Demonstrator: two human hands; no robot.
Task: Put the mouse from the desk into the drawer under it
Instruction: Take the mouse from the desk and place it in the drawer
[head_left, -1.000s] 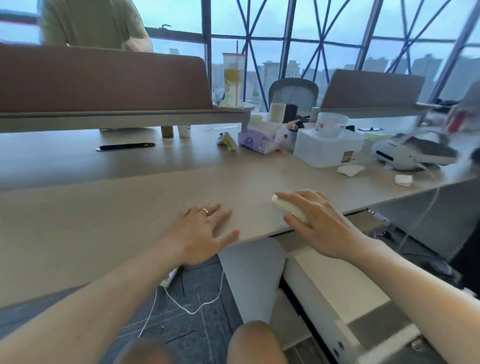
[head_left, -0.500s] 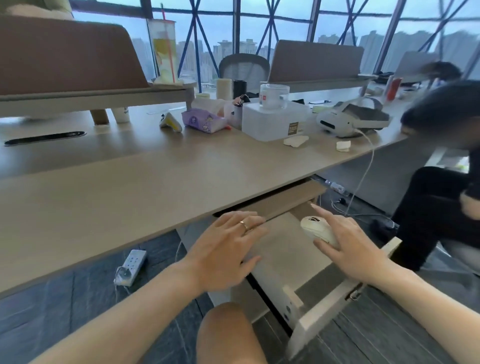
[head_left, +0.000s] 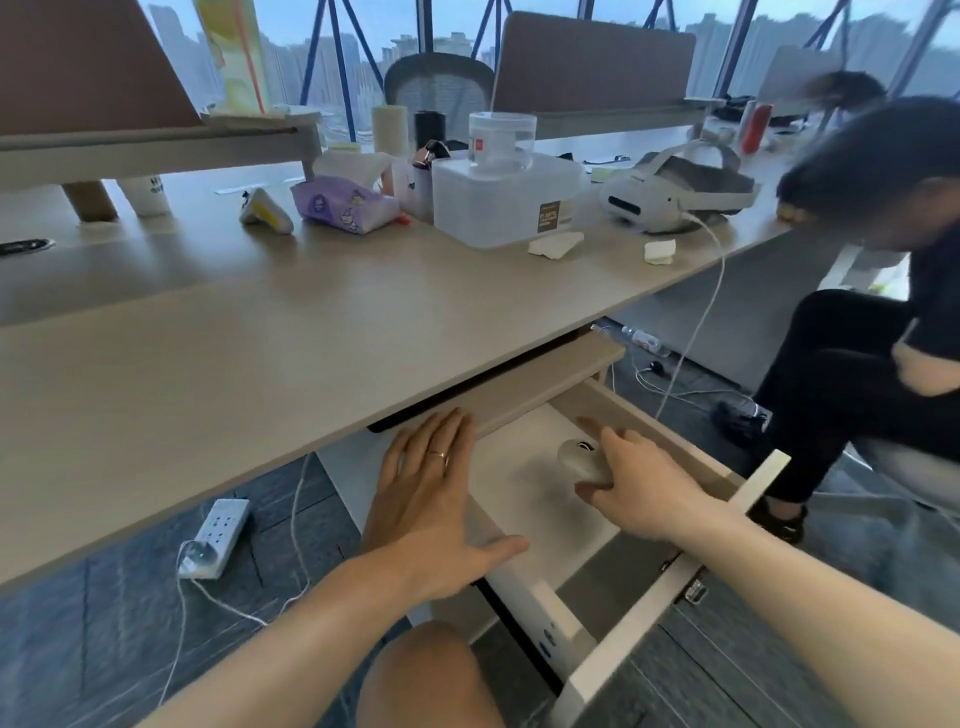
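A white mouse (head_left: 579, 457) lies low inside the pulled-out white drawer (head_left: 660, 597) under the beige desk (head_left: 260, 353). My right hand (head_left: 639, 478) reaches into the drawer and its fingers wrap the mouse from the right side and from below. My left hand (head_left: 431, 504), with a ring on one finger, hovers flat and spread over the drawer's left edge, holding nothing. Whether the mouse rests on the drawer floor cannot be told.
On the desk stand a white box (head_left: 504, 208) with a clear jar, a purple tissue pack (head_left: 343, 205) and a white headset (head_left: 675, 192) with a hanging cable. A seated person (head_left: 883, 291) is close on the right. A power strip (head_left: 215, 535) lies on the floor.
My right hand carried the mouse off the desk edge and down into the open drawer. My left hand left the desk top and now hovers beside the drawer. The view tilted down and right.
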